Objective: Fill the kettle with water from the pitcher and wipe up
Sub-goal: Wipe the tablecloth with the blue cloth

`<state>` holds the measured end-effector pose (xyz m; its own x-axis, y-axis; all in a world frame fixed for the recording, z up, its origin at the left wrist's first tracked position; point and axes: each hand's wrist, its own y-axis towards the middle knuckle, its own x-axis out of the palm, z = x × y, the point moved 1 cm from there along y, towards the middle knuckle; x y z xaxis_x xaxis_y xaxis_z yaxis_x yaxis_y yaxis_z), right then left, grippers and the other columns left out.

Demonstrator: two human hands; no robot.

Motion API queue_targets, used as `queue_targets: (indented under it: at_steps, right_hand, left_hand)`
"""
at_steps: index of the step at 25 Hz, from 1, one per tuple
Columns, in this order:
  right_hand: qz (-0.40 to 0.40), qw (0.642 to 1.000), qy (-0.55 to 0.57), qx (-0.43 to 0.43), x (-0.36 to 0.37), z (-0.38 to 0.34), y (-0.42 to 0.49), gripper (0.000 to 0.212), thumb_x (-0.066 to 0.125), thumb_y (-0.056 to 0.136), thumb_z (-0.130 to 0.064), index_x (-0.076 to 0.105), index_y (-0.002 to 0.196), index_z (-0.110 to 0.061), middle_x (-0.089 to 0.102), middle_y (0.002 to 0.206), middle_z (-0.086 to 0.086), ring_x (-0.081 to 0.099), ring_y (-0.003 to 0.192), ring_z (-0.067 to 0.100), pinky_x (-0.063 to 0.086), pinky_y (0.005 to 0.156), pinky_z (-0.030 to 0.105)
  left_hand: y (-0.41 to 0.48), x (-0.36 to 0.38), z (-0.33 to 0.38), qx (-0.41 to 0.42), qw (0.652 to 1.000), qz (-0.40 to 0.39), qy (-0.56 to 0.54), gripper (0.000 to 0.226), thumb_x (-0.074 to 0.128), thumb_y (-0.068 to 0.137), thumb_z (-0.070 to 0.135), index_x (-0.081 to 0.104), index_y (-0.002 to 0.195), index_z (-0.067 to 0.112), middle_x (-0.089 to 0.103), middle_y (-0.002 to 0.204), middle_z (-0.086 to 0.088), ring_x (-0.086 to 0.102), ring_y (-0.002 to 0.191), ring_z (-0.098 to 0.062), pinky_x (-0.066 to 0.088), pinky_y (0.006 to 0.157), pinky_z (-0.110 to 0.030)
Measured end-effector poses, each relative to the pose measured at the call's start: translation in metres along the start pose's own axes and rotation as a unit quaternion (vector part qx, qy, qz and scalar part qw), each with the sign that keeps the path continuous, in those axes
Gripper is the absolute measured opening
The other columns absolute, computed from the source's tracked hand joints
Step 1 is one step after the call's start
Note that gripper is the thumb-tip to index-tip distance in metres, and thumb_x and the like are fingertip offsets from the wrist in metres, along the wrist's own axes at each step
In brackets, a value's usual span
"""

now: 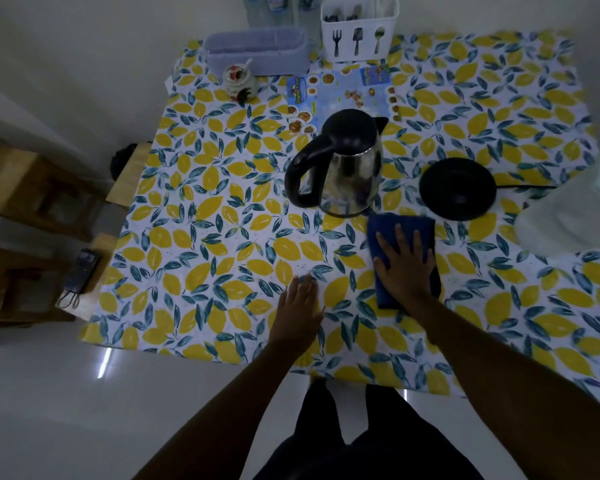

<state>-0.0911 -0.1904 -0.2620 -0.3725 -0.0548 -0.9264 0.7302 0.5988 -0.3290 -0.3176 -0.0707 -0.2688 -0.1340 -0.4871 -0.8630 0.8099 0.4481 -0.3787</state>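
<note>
While the left hand (300,306) rests flat and empty, the right hand (404,265) presses open-palmed on the blue cloth (400,230) beside the kettle (340,164).

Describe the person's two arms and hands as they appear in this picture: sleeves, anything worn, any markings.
Both forearms are bare as far up as the frame shows; no sleeve is visible. The left hand and the right hand are uncovered, with no gloves. No watch, bracelet or ring can be made out, though the dim light hides fine detail. No markings show. Dark clothing appears lower down, between the arms.

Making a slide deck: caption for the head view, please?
Right hand presses a blue cloth flat beside the kettle.
</note>
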Motion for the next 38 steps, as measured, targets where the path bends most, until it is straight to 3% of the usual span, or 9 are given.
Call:
queue_targets:
  at_steps: [4, 7, 13, 16, 22, 27, 33, 36, 38]
  right_hand:
    - [0.012, 0.997, -0.014, -0.081, 0.047, 0.013, -0.094, 0.065, 0.048, 0.092, -0.051, 0.021, 0.15, -0.04, 0.014, 0.163, 0.002, 0.009, 0.149, 0.037, 0.024, 0.108, 0.066]
    - [0.038, 0.994, -0.003, -0.106, 0.058, 0.015, -0.104, 0.058, 0.05, 0.092, -0.045, 0.031, 0.146, -0.041, 0.026, 0.16, 0.001, 0.019, 0.146, 0.037, 0.031, 0.104, 0.067]
    - [0.052, 0.994, 0.029, -0.097, 0.036, -0.047, -0.023, 0.049, 0.047, 0.097, -0.035, 0.037, 0.144, -0.039, 0.026, 0.16, 0.0, 0.013, 0.148, 0.039, 0.018, 0.11, 0.066]
    - [0.019, 0.989, 0.024, -0.144, 0.039, -0.09, -0.016, 0.05, 0.043, 0.098, -0.033, 0.031, 0.147, -0.04, 0.022, 0.162, -0.003, 0.006, 0.149, 0.037, 0.014, 0.112, 0.065]
    - [-0.005, 0.953, -0.051, -0.3, 0.052, -0.06, -0.088, 0.061, 0.064, 0.086, -0.041, 0.043, 0.143, -0.034, 0.043, 0.152, -0.001, 0.035, 0.141, 0.036, 0.039, 0.102, 0.061]
    - [0.025, 0.99, -0.053, -0.129, 0.04, 0.028, -0.102, 0.058, 0.055, 0.092, -0.043, 0.038, 0.146, -0.032, 0.032, 0.157, 0.0, 0.024, 0.146, 0.033, 0.03, 0.106, 0.063]
    - [0.042, 0.996, -0.019, 0.073, 0.019, 0.119, -0.118, 0.054, 0.042, 0.1, -0.033, 0.028, 0.15, -0.018, 0.02, 0.162, 0.002, 0.01, 0.15, 0.028, 0.02, 0.117, 0.054]
    - [0.034, 0.996, -0.004, 0.087, 0.021, 0.135, -0.131, 0.07, 0.035, 0.096, -0.054, 0.008, 0.154, -0.025, -0.002, 0.163, 0.003, -0.001, 0.151, 0.029, 0.009, 0.118, 0.057]
    - [0.034, 0.998, -0.008, 0.061, 0.023, 0.136, -0.135, 0.078, 0.018, 0.089, -0.07, 0.002, 0.153, -0.028, -0.007, 0.161, 0.003, -0.004, 0.15, 0.031, 0.007, 0.117, 0.059]
  left_hand:
    - [-0.01, 0.01, 0.005, 0.023, 0.999, -0.027, 0.025, 0.066, 0.038, 0.099, 0.041, 0.008, 0.153, 0.016, -0.001, 0.164, -0.003, -0.007, 0.151, -0.027, 0.007, 0.122, -0.047]
    - [-0.017, 0.012, 0.006, 0.01, 0.999, -0.024, 0.024, 0.068, 0.04, 0.099, 0.041, 0.009, 0.153, 0.015, -0.002, 0.164, -0.003, -0.006, 0.151, -0.027, 0.009, 0.121, -0.047]
    - [-0.029, 0.008, -0.009, -0.045, 0.999, 0.012, 0.015, 0.064, 0.04, 0.099, 0.036, 0.011, 0.153, 0.015, 0.002, 0.164, -0.005, -0.002, 0.151, -0.028, 0.011, 0.121, -0.048]
    - [-0.039, -0.001, -0.025, -0.073, 0.996, 0.042, -0.013, 0.064, 0.041, 0.099, 0.038, 0.011, 0.153, 0.019, 0.005, 0.164, -0.003, -0.001, 0.151, -0.025, 0.011, 0.121, -0.046]
    - [-0.052, -0.009, -0.042, -0.083, 0.995, 0.053, -0.008, 0.062, 0.042, 0.099, 0.039, 0.018, 0.152, 0.017, 0.011, 0.164, -0.004, 0.001, 0.151, -0.025, 0.014, 0.122, -0.045]
    - [-0.027, 0.002, 0.003, 0.007, 1.0, -0.004, 0.01, 0.061, 0.036, 0.101, 0.041, 0.015, 0.153, 0.017, 0.003, 0.164, -0.002, -0.004, 0.151, -0.025, 0.009, 0.122, -0.046]
    - [0.02, 0.018, 0.094, 0.156, 0.985, -0.07, 0.029, 0.063, 0.036, 0.102, 0.04, 0.007, 0.154, 0.02, -0.004, 0.164, 0.001, -0.011, 0.151, -0.023, 0.004, 0.122, -0.047]
    - [0.03, 0.025, 0.121, 0.173, 0.982, -0.069, 0.025, 0.064, 0.037, 0.101, 0.041, 0.009, 0.154, 0.017, -0.001, 0.164, -0.002, -0.008, 0.151, -0.025, 0.004, 0.121, -0.048]
    - [0.032, 0.03, 0.129, 0.176, 0.981, -0.066, 0.048, 0.065, 0.04, 0.1, 0.039, 0.01, 0.153, 0.014, 0.002, 0.164, -0.006, -0.005, 0.151, -0.027, 0.007, 0.121, -0.048]
